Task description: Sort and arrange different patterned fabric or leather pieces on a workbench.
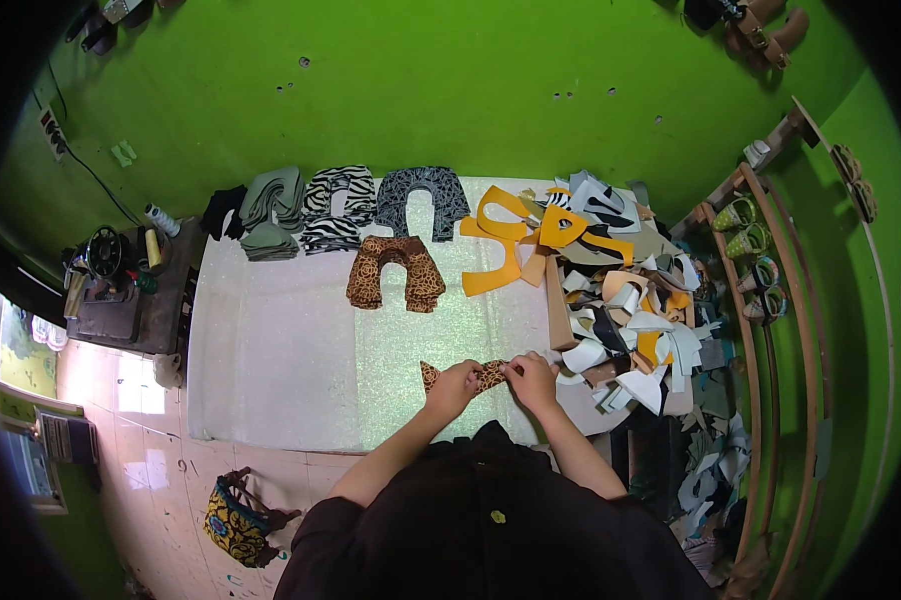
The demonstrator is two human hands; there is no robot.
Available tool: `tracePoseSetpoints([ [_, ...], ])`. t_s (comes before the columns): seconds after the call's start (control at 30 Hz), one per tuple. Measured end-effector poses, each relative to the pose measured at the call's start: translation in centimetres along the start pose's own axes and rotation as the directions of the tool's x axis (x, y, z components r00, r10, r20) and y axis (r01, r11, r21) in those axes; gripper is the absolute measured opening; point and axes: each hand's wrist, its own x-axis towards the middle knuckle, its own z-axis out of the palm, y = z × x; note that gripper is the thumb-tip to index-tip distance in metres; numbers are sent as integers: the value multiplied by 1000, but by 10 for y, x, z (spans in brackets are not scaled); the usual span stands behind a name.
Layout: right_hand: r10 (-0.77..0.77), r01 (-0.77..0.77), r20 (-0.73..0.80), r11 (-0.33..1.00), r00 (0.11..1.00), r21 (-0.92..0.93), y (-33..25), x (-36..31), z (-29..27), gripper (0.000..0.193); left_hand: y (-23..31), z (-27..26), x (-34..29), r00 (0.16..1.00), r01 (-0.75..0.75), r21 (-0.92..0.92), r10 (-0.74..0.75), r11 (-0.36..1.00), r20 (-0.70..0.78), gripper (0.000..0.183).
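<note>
A cut piece (466, 377) is lying on the worktable (271, 350) at its near edge, between the left hand (456, 385) and right hand (531, 378); stacks of cut pieces (336, 208) are sitting along the far edge; a scrap heap (621, 300) is spreading to the right; a sewing machine (106, 255) is standing left of the table; a bag (236, 520) is lying on the floor (151, 450) near left.
</note>
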Motion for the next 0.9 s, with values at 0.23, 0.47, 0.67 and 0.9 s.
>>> tracePoseSetpoints([
  [0.23,14,-15,-84,1000,996,-7,4,-2,6,20,13,-26,-5,994,-3,109,15,994,-109,23],
  [0.47,-15,11,-96,999,995,-38,5,-7,12,15,-22,-65,-15,982,-30,214,70,976,-178,29],
  [0.67,-2,-10,-180,998,984,-66,-15,-3,6,41,-11,-68,-20,988,-43,395,99,918,-122,37],
  [0.9,-45,79,-221,986,974,150,-41,1,-2,47,-16,-73,-14,985,134,416,-167,900,43,37],
])
